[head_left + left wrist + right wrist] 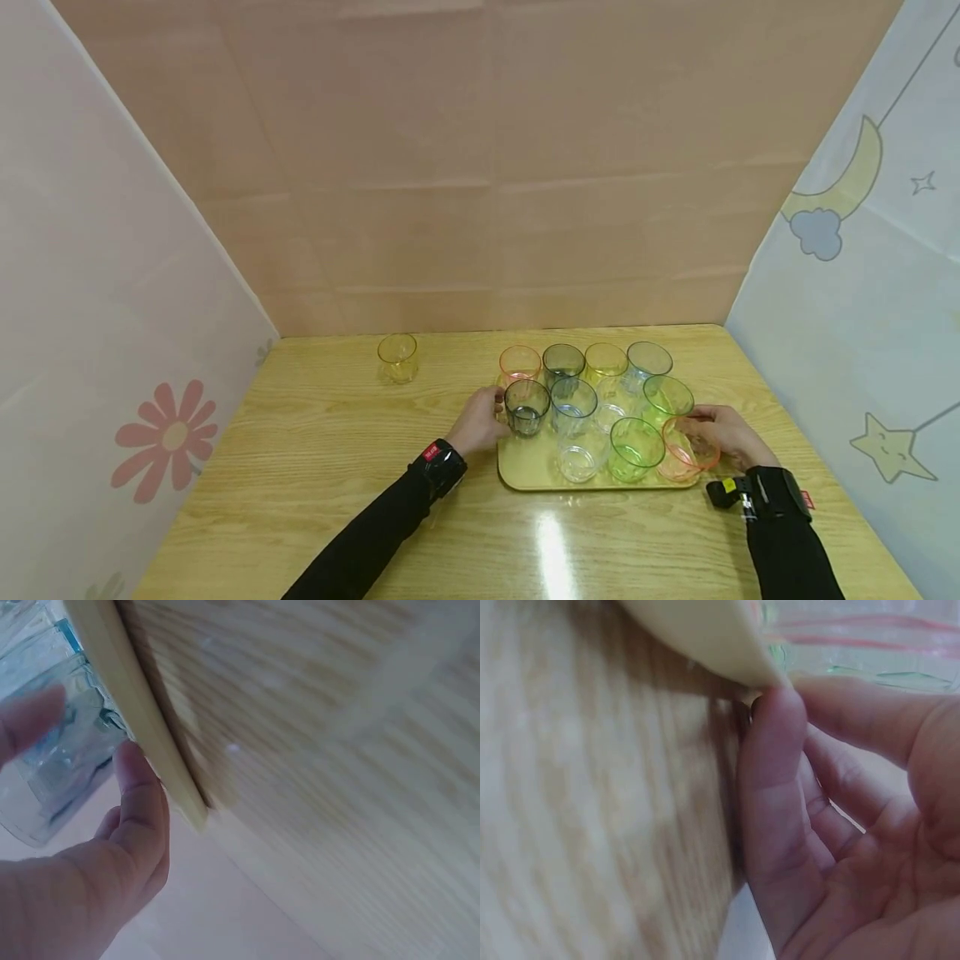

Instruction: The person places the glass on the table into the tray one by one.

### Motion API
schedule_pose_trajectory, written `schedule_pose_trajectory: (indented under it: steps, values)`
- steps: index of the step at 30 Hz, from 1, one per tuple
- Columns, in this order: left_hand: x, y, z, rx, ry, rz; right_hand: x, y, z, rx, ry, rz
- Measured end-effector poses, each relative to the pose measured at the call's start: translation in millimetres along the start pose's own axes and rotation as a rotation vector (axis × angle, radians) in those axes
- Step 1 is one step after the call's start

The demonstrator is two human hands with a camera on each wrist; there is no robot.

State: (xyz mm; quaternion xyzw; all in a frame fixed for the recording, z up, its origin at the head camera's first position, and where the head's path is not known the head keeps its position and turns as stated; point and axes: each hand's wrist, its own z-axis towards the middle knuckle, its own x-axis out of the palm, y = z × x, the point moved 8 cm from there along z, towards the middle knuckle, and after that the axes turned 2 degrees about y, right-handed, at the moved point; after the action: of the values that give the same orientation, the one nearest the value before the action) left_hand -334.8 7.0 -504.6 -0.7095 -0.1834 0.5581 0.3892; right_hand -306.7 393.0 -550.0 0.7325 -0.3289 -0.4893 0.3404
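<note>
A pale yellow tray [531, 475] carries several clear and tinted glasses, among them a smoky grey glass [527, 421], a green glass [636, 454] and an orange-rimmed glass [678, 471]. At the tray's left edge is my left hand [480, 423], beside the grey glass. In the left wrist view its fingertips touch the tray's edge [135, 697], while the thumb stands apart in front of a glass [67, 765]. My right hand [726, 433] pinches the tray's right edge [727, 645] between thumb and finger, next to the orange-rimmed glass.
A lone amber glass [397, 362] stands on the wooden table [315, 442] at the back left. Behind the table rises a brown-pink backdrop [480, 208], with a flower-patterned panel [135, 292] at left and a moon-and-star panel [862, 333] at right.
</note>
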Motion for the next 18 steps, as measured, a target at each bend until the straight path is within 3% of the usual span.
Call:
schedule_pose_trajectory:
  steps: [4, 14, 18]
  values:
    - [-13.6, 9.7, -2.8, -0.024, -0.063, -0.055, 2.1, -2.5, -0.4, 0.023, 0.011, 0.056]
    - [-63.1, 39.5, -13.0, -0.053, -0.337, -0.070, 3.0, -3.9, -0.6, 0.057, -0.003, 0.075]
    - [-82.2, 53.2, -19.9, -0.097, -0.410, -0.106, 3.3, -2.6, -0.1, 0.042, 0.006, 0.100]
